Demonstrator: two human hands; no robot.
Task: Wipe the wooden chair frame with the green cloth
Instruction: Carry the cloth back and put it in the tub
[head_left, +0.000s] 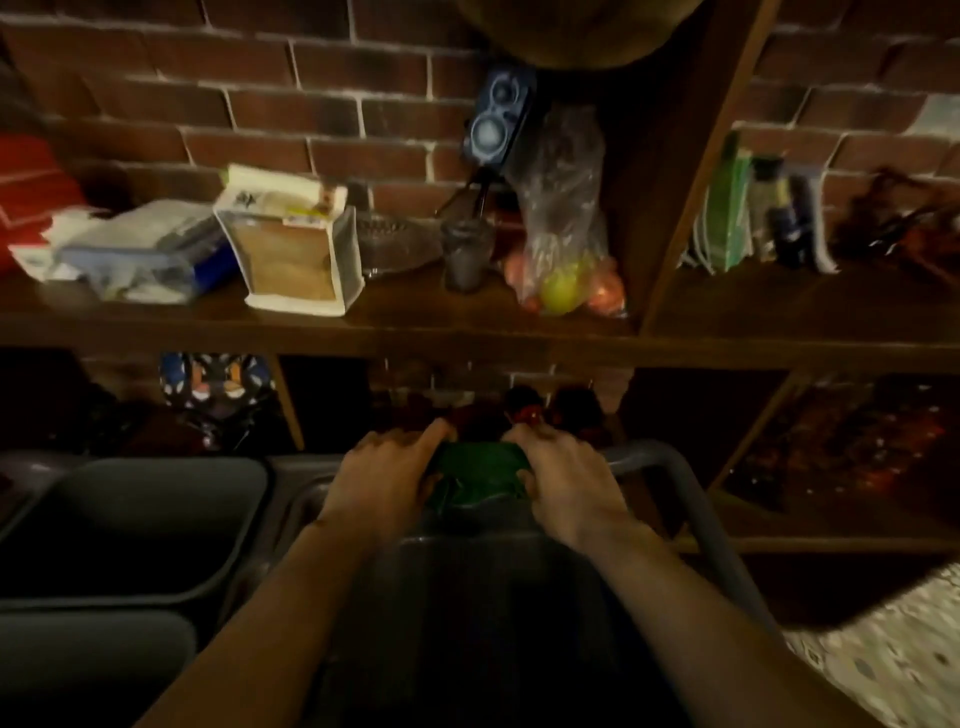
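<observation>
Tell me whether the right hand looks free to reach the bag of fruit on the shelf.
Probably not as things stand: the right hand is gripping the green cloth together with the left hand. The bag of fruit sits above with no obstacle between, so it would need to let go first.

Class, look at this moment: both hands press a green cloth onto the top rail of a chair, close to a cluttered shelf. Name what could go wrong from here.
1. The left hand and right hand bunch the green cloth small, so a stroke along the chair frame may wipe only a narrow strip.
2. The scene is dim, so dust left on the frame could be missed.
3. The dark items just behind the rail might get knocked by a forward push.
</observation>
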